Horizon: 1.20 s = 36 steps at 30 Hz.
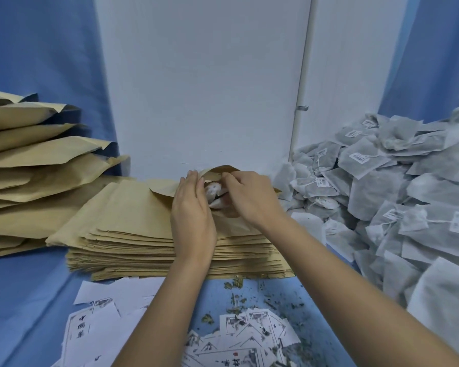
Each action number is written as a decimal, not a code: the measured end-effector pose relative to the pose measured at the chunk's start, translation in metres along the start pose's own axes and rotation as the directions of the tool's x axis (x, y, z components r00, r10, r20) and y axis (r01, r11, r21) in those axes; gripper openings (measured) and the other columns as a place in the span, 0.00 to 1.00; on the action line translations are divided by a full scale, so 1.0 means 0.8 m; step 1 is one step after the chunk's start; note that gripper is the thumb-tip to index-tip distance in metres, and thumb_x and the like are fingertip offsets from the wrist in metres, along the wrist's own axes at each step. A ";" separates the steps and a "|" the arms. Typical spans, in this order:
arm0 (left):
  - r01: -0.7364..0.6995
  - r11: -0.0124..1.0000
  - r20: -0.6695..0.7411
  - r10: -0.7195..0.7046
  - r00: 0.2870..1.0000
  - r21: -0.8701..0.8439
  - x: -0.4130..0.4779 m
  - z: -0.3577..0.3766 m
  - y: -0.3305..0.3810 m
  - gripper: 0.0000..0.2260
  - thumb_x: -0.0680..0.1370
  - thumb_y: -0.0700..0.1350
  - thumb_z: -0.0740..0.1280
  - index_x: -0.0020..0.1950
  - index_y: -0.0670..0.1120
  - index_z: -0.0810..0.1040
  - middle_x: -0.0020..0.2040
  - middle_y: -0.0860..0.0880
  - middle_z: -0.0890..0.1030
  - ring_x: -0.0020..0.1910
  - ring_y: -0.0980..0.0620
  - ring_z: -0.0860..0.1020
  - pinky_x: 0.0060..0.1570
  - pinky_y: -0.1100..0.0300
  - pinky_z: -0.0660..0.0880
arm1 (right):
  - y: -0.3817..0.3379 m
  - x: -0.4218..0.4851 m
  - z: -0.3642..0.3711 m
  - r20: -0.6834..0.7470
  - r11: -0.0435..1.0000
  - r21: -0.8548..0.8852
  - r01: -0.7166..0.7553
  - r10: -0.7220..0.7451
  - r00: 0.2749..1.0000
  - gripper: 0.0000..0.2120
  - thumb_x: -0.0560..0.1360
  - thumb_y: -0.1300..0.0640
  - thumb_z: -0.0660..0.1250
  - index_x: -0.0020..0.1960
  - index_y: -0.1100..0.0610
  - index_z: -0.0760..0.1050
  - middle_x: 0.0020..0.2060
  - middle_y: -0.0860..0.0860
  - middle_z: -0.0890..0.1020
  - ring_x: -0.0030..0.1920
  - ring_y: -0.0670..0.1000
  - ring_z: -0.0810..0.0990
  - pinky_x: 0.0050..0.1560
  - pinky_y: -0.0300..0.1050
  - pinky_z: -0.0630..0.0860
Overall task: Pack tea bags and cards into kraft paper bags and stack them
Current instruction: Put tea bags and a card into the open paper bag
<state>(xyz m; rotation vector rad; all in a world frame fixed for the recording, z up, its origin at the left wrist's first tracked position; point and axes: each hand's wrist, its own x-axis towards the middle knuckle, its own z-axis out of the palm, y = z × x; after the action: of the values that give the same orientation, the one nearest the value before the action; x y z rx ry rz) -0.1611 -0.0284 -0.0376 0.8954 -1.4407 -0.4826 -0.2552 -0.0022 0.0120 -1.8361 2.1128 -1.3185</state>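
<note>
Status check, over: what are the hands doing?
Left hand braces open mouth of top kraft bag. Right hand grips tea bags at the mouth. Nothing blocking.

The left hand [194, 207] props open the top kraft bag [223, 170] on the flat stack [143, 242]; the right hand [252, 197] pinches a tea bag [213, 194] into its mouth. Cards [239, 332] lie nearer.
</note>
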 end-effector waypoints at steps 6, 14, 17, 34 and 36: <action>-0.026 1.000 0.004 0.026 1.000 0.000 -0.017 0.004 0.001 0.18 0.82 0.46 0.54 0.71 0.42 0.69 0.69 0.46 0.72 0.70 0.50 0.68 0.69 0.53 0.65 | -0.001 0.006 0.016 0.376 0.999 0.030 0.022 -0.031 0.926 0.15 0.80 0.59 0.52 0.45 0.62 0.75 0.47 0.59 0.81 0.49 0.57 0.75 0.48 0.47 0.69; -0.007 1.000 0.009 0.007 1.000 0.001 -0.011 0.022 0.001 0.19 0.82 0.47 0.54 0.70 0.40 0.70 0.68 0.45 0.73 0.70 0.49 0.68 0.70 0.55 0.64 | 0.055 -0.020 0.013 -0.343 0.951 0.290 0.111 -0.005 0.939 0.12 0.75 0.55 0.57 0.38 0.55 0.77 0.34 0.47 0.81 0.38 0.46 0.76 0.40 0.40 0.69; 0.011 0.999 -0.025 -0.012 1.000 -0.038 -0.010 0.032 0.003 0.19 0.83 0.46 0.53 0.70 0.40 0.70 0.68 0.46 0.74 0.70 0.49 0.68 0.69 0.56 0.64 | 0.106 -0.031 0.007 -0.523 0.911 0.409 -0.055 0.284 0.804 0.11 0.74 0.56 0.55 0.36 0.57 0.71 0.34 0.51 0.75 0.37 0.49 0.71 0.38 0.43 0.65; -0.009 0.990 -0.043 0.003 0.999 -0.143 -0.030 0.081 0.015 0.18 0.82 0.46 0.54 0.68 0.40 0.72 0.65 0.45 0.76 0.69 0.48 0.70 0.66 0.59 0.65 | 0.246 -0.014 -0.018 -0.332 0.757 0.040 -0.653 0.626 0.706 0.29 0.73 0.67 0.62 0.72 0.60 0.59 0.66 0.63 0.65 0.62 0.64 0.70 0.59 0.52 0.70; -0.011 0.989 -0.049 0.004 0.999 -0.146 -0.030 0.082 0.014 0.18 0.83 0.46 0.54 0.68 0.39 0.73 0.65 0.45 0.76 0.68 0.48 0.71 0.65 0.61 0.65 | 0.256 -0.013 -0.030 -0.391 0.706 0.037 -0.707 0.662 0.640 0.29 0.73 0.65 0.63 0.72 0.64 0.58 0.67 0.64 0.66 0.66 0.64 0.67 0.63 0.52 0.67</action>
<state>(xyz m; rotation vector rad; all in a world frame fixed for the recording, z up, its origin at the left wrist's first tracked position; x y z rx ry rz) -0.2297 -0.0188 -0.0510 0.7790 -1.3459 -0.5502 -0.4266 0.0062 -0.1026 -0.6130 2.7087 -1.3948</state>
